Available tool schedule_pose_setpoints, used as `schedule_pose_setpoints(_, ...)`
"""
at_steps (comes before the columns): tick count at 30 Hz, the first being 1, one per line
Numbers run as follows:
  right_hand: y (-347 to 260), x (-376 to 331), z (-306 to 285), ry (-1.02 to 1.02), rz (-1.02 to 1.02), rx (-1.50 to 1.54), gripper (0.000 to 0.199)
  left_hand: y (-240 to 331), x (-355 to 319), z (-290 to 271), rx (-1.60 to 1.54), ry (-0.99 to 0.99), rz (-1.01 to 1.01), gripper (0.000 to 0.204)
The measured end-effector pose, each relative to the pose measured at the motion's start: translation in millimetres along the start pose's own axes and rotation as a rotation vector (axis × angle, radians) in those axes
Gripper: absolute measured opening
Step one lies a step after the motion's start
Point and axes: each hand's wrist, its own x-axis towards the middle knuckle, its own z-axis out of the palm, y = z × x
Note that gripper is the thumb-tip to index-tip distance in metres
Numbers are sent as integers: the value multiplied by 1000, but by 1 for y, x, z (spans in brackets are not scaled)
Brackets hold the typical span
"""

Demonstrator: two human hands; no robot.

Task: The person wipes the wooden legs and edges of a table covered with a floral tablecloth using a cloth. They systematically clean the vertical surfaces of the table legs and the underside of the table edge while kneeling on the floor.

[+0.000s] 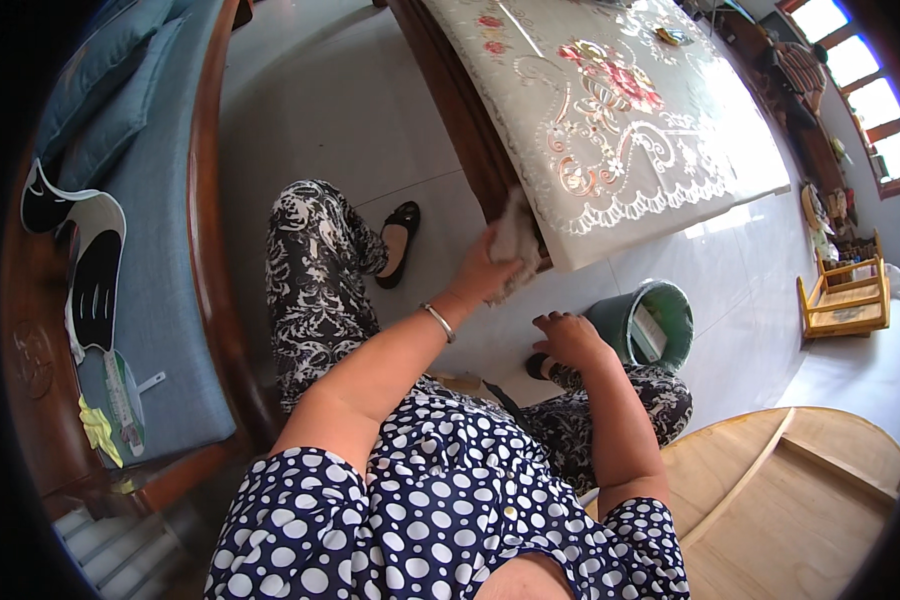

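My left hand [485, 272] is closed around a crumpled whitish cloth [515, 238] and presses it against the dark wooden edge of the low table [465, 120], just under the corner of the floral lace-patterned tablecloth [620, 120]. A metal bangle sits on that wrist. My right hand [567, 338] rests with bent fingers on my right knee, holding nothing, close to a green bucket [655, 322] on the floor.
A wooden bench with blue cushions [150, 180] runs along the left, with fans and small items on it. Pale tiled floor [340, 110] lies between bench and table. A small wooden stool [848, 300] stands at right; a wooden board [790, 490] lies lower right.
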Motion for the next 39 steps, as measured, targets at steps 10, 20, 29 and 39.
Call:
schedule_pose_setpoints(10,-10,-10,-8,-39,52,-4,47,61,98,1,62,478,476,57)
schedule_pose_setpoints(20,-30,-29,-21,29,-27,-43,52,76,30,19,-57,101,262,41)
schedule_pose_setpoints(29,-41,-30,-28,129,-131,-57,51,43,34,6,359,50,532,35)
schedule_pose_setpoints(39,-35,-10,-16,11,-98,-57,50,53,40,-4,1036,117,827,15)
